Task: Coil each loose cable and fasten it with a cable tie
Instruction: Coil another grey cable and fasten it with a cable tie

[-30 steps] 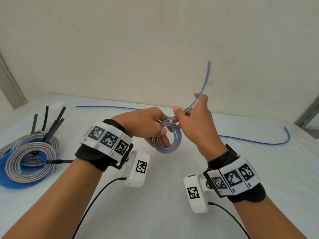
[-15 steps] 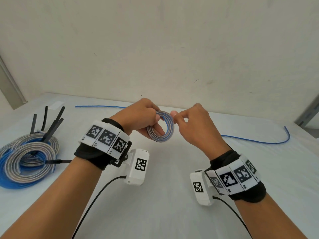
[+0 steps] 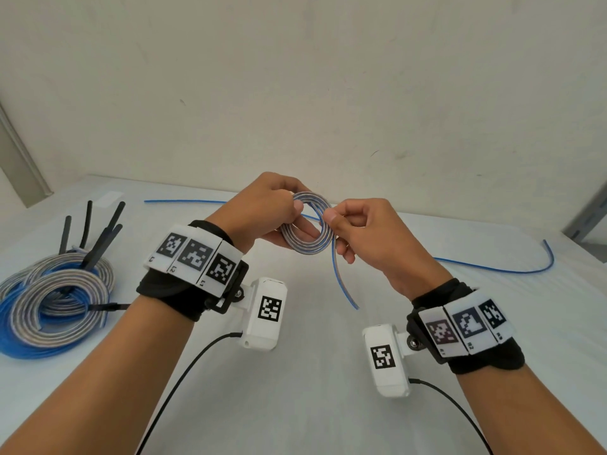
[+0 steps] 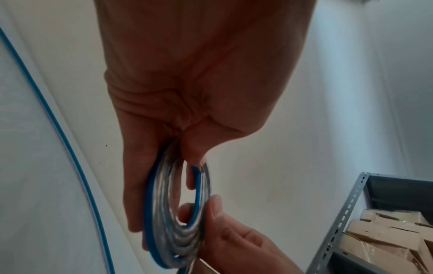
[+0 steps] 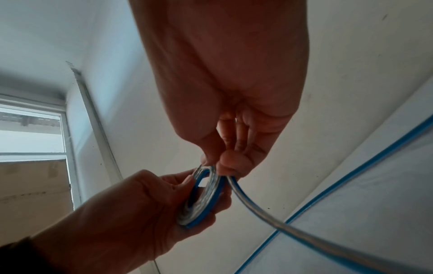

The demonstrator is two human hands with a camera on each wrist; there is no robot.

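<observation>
A small coil of flat blue-and-silver cable is held above the white table. My left hand grips its left side, thumb over the turns and fingers beneath; in the left wrist view the coil stands edge-on under the left hand. My right hand pinches the coil's right edge, and the cable's loose tail hangs down toward me. From the right wrist the coil sits below the right hand, with the tail running off lower right.
Several coiled blue-and-silver cables fastened with black ties are piled at the left. A loose blue cable lies along the table's far side. A grey metal shelf with cardboard boxes stands to the right.
The tail, which stuck up from my right hand, was wound onto the coil. Its end now hangs down in front, and both hands have risen slightly with the coil.
</observation>
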